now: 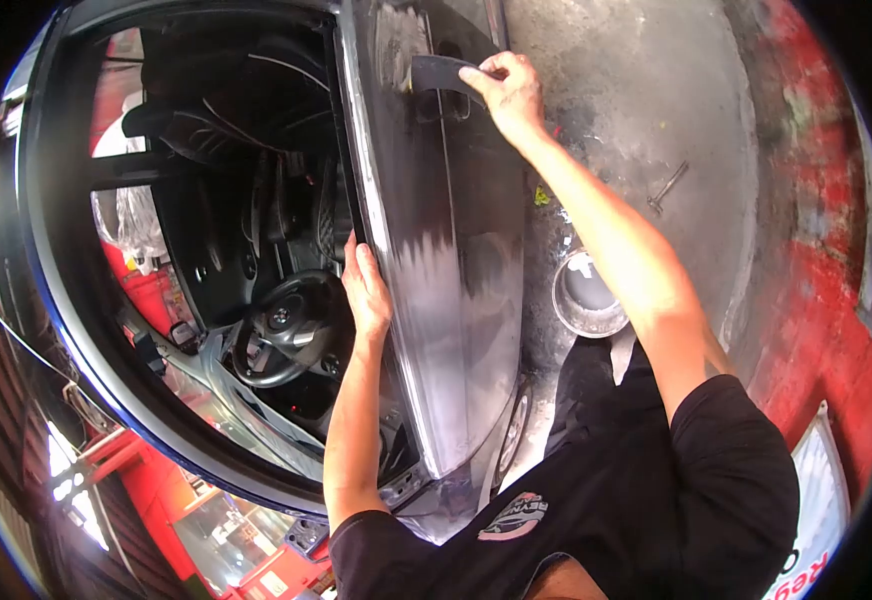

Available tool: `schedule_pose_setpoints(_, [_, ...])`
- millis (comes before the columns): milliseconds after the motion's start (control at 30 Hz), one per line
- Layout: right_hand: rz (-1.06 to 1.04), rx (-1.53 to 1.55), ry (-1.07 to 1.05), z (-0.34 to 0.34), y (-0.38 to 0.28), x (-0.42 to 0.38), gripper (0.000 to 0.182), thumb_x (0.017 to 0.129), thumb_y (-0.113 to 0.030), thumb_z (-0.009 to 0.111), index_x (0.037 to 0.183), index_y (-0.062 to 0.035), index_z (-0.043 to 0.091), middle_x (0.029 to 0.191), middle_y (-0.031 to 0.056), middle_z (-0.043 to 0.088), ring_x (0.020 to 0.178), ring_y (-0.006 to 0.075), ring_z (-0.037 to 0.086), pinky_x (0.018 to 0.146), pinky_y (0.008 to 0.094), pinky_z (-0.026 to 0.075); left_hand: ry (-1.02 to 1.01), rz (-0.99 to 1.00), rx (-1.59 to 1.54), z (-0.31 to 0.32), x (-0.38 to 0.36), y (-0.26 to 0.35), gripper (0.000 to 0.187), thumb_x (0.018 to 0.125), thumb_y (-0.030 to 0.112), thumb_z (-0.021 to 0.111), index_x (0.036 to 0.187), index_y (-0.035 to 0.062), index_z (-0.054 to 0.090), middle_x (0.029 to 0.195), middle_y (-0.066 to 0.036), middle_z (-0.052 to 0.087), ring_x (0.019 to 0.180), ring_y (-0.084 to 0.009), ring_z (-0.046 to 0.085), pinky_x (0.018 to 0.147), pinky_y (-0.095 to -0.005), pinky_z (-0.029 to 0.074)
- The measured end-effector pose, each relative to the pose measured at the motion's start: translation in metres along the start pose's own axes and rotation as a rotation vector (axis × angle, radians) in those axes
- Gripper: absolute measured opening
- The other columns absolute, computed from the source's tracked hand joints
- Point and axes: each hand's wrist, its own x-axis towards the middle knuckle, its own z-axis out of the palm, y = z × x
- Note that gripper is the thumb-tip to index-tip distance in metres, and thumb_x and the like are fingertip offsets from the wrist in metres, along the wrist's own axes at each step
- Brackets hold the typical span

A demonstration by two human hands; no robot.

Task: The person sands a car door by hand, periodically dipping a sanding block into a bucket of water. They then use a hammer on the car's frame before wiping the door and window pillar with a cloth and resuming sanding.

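My right hand [516, 95] pinches one end of a dark, bent strip of sandpaper [441, 74], which lies across the outer side of a car door [436, 280]. Beneath the strip is the door-handle recess, partly covered. Pale scuffed patches show on the panel above the strip and lower down. My left hand [367, 290] grips the top edge of the same door at the window opening, its fingers partly hidden on the inner side.
A bucket [591, 295] of cloudy liquid stands on the concrete floor [646, 90] by my legs. Farther off lies a metal tool [668, 188]. Through the window opening a steering wheel [291, 328] shows. A red wall [821, 200] runs along the right.
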Motion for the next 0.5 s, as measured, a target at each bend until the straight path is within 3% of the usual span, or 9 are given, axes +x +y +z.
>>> schedule_pose_setpoints(100, [-0.493,-0.063,0.157,-0.002,-0.014,-0.029,0.024,0.079,-0.015,0.088,0.089,-0.0082,0.068,0.118,0.0154,0.068,0.117,0.0381,0.062,0.101,0.0507,0.047,0.059,-0.040,0.139,-0.002,-0.001,-0.001,0.065,0.115,0.044,0.037,0.152,-0.0085,0.049,0.135,-0.031,0.067,0.128,-0.0393,0.063,0.112,-0.0446,0.045])
schedule_pose_setpoints(133, [-0.633,-0.061,0.147,-0.001,-0.015,-0.037,0.024,0.080,-0.014,0.085,0.094,-0.0087,0.067,0.116,0.0141,0.069,0.113,0.0362,0.065,0.094,0.0479,0.052,0.047,-0.028,0.144,-0.003,0.000,0.003,0.065,0.115,0.044,0.037,0.152,-0.0085,0.049,0.135,-0.031,0.067,0.128,-0.0393,0.063,0.112,-0.0446,0.045])
schedule_pose_setpoints(200, [-0.437,-0.043,-0.166,0.008,-0.016,-0.081,0.025,0.085,-0.012,0.081,0.103,-0.0087,0.066,0.116,0.0113,0.069,0.111,0.0317,0.067,0.087,0.0448,0.057,0.018,-0.049,0.088,-0.004,0.000,0.004,0.066,0.115,0.045,0.037,0.152,-0.0078,0.049,0.134,-0.030,0.068,0.126,-0.0382,0.064,0.111,-0.0443,0.046])
schedule_pose_setpoints(267, [-0.573,-0.094,-0.122,0.024,-0.026,-0.119,0.029,0.088,-0.012,0.079,0.114,-0.0088,0.066,0.112,0.0082,0.068,0.104,0.0283,0.069,0.083,0.0428,0.060,-0.006,-0.020,0.037,-0.005,-0.001,0.000,0.066,0.115,0.047,0.037,0.152,-0.0069,0.049,0.133,-0.029,0.068,0.124,-0.0372,0.065,0.109,-0.0435,0.047])
schedule_pose_setpoints(333, [-0.505,-0.140,-0.201,0.035,-0.031,-0.138,0.050,0.092,-0.013,0.077,0.140,-0.0091,0.063,0.122,0.0127,0.064,0.113,0.0303,0.064,0.096,0.0414,0.057,-0.008,-0.017,0.017,-0.005,-0.001,0.004,0.066,0.115,0.046,0.037,0.152,-0.0072,0.049,0.134,-0.029,0.068,0.126,-0.0371,0.065,0.110,-0.0427,0.047])
schedule_pose_setpoints(433, [-0.367,-0.097,-0.281,0.041,-0.028,-0.138,0.055,0.096,-0.021,0.074,0.148,-0.0087,0.059,0.131,0.0179,0.060,0.120,0.0328,0.059,0.107,0.0458,0.050,0.006,-0.028,0.061,-0.005,0.000,-0.004,0.067,0.115,0.046,0.037,0.152,-0.0082,0.047,0.135,-0.031,0.066,0.127,-0.0393,0.064,0.111,-0.0434,0.047])
schedule_pose_setpoints(500, [-0.571,-0.299,-0.227,0.045,-0.023,-0.137,0.059,0.102,-0.031,0.068,0.152,-0.0022,0.054,0.148,0.0244,0.052,0.135,0.0398,0.052,0.119,0.0521,0.040,0.048,0.015,0.116,-0.003,0.000,-0.006,0.067,0.115,0.045,0.036,0.153,-0.0090,0.046,0.136,-0.033,0.065,0.130,-0.0424,0.063,0.112,-0.0447,0.046])
